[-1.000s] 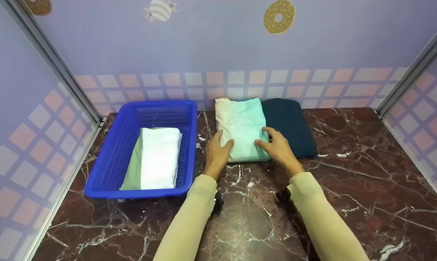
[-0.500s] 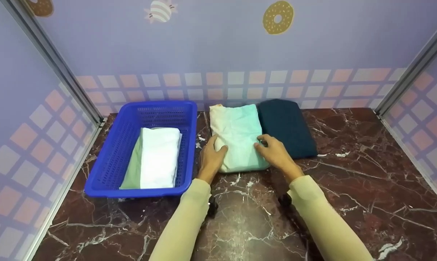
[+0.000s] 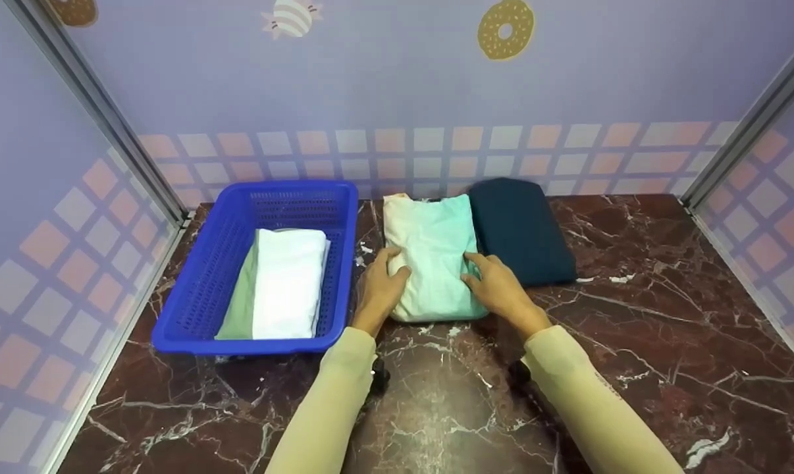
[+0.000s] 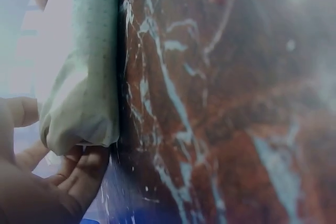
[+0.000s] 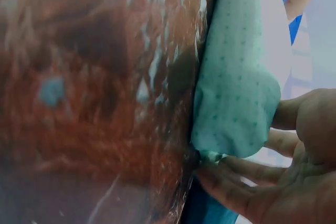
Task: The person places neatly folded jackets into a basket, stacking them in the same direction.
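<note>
A folded garment (image 3: 433, 257), cream fading into mint green, lies flat on the marbled table. My left hand (image 3: 382, 284) holds its left side, thumb on top and fingers along the edge; in the left wrist view the left fingers (image 4: 86, 174) curl around the corner. On the opposite side my right hand (image 3: 499, 284) grips the right edge. In the right wrist view the right hand (image 5: 299, 166) has its thumb against the dotted mint fold and fingers by its lower edge. A dark navy folded garment (image 3: 522, 230) lies just right of it.
A blue plastic basket (image 3: 166, 329) stands on the left, holding a folded white cloth (image 3: 290, 283) over a green one (image 3: 238, 309). A patterned lilac wall (image 3: 397, 79) closes off the back, with side panels left and right. Brown marbled tabletop (image 3: 647, 316) extends at right.
Both hands have drawn the mint garment toward me and slightly left, most of it in the first half second. The navy garment and the basket have stayed in place.
</note>
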Available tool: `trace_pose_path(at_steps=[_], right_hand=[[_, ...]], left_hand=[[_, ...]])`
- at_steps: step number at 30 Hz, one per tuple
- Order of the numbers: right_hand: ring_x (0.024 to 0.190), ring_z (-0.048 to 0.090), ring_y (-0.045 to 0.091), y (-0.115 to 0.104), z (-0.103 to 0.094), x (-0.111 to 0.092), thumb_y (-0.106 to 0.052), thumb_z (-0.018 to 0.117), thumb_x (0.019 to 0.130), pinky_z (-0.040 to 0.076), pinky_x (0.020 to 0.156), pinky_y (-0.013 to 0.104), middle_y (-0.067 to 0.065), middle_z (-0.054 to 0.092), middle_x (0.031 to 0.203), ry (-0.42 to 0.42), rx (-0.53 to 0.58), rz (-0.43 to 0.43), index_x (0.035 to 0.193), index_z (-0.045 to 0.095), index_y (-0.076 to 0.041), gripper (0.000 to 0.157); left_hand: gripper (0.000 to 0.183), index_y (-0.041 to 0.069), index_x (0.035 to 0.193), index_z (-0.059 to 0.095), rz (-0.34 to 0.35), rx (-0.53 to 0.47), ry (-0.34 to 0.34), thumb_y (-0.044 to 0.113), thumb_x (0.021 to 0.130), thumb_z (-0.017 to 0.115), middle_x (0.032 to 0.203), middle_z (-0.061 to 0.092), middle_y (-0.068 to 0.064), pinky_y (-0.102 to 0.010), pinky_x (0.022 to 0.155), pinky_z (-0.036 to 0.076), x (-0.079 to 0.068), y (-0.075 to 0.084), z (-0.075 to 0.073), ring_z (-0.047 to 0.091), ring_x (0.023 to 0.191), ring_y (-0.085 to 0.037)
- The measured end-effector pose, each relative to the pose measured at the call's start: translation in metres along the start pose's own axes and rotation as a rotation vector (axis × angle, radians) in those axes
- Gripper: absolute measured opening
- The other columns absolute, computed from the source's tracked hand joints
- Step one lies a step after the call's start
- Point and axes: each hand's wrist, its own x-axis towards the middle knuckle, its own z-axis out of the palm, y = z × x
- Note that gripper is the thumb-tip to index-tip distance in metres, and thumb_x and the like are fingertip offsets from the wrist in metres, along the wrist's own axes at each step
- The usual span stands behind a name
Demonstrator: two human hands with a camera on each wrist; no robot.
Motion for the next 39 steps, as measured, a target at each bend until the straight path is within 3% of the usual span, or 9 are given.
trace_pose_path(at_steps=[5,13,20,24,27,34,39], right_hand=[[0.124,0.055,0.05,-0.001,-0.003,-0.001,-0.025,0.065,0.108,0.048,0.1,0.059,0.041,0.048,0.14,-0.035,0.04,0.058,0.159,0.044,0.002,0.061],[0.128,0.057,0.044,0.005,-0.007,0.0,-0.031,0.072,0.102,0.055,0.096,0.054,0.033,0.052,0.146,-0.128,0.344,0.191,0.164,0.033,-0.004,0.078],[0.145,0.042,0.043,0.014,-0.004,0.001,-0.039,0.075,0.1,0.043,0.112,0.058,0.029,0.04,0.16,-0.146,0.461,0.142,0.165,0.035,-0.009,0.082],[0.138,0.05,0.041,0.018,0.0,-0.002,-0.04,0.075,0.1,0.049,0.105,0.056,0.028,0.043,0.158,-0.172,0.552,0.139,0.168,0.031,-0.017,0.084],[0.137,0.051,0.04,0.018,0.002,-0.004,-0.042,0.076,0.099,0.05,0.103,0.056,0.025,0.042,0.159,-0.146,0.562,0.117,0.168,0.032,-0.022,0.084],[0.155,0.022,0.042,0.021,0.003,-0.005,-0.039,0.076,0.099,0.032,0.117,0.065,0.016,0.021,0.173,-0.132,0.601,0.042,0.167,0.034,-0.023,0.082],[0.149,0.03,0.04,0.028,0.007,-0.006,-0.033,0.074,0.101,0.034,0.114,0.064,0.017,0.029,0.168,-0.12,0.596,0.054,0.165,0.04,-0.021,0.073]], left_hand=[[0.047,0.016,0.143,0.064,0.007,-0.12,-0.038,0.023,0.097,0.067,0.146,0.063,-0.01,-0.045,0.111,0.044,0.0,-0.004,-0.003,0.057,0.134,-0.032],[0.061,0.011,0.153,0.057,-0.063,-0.246,-0.09,0.016,0.092,0.066,0.157,0.053,-0.016,-0.045,0.118,0.037,-0.001,-0.007,-0.004,0.047,0.143,-0.033],[0.059,0.008,0.149,0.062,-0.103,-0.334,-0.083,0.014,0.091,0.066,0.155,0.054,-0.017,-0.045,0.118,0.038,-0.002,-0.006,-0.006,0.048,0.142,-0.034],[0.055,0.008,0.144,0.066,-0.107,-0.366,-0.1,0.012,0.089,0.068,0.151,0.058,-0.016,-0.043,0.117,0.039,-0.005,-0.005,-0.006,0.051,0.139,-0.033],[0.052,0.008,0.141,0.068,-0.092,-0.383,-0.103,0.01,0.089,0.067,0.149,0.061,-0.015,-0.042,0.116,0.04,-0.005,-0.004,-0.005,0.053,0.138,-0.033],[0.046,0.006,0.137,0.07,-0.076,-0.409,-0.134,0.013,0.092,0.068,0.148,0.061,-0.014,-0.042,0.117,0.039,-0.005,-0.005,-0.004,0.051,0.14,-0.032],[0.049,0.004,0.138,0.067,-0.067,-0.401,-0.161,0.014,0.091,0.073,0.149,0.059,-0.015,-0.043,0.118,0.038,-0.006,-0.007,-0.003,0.05,0.139,-0.033]])
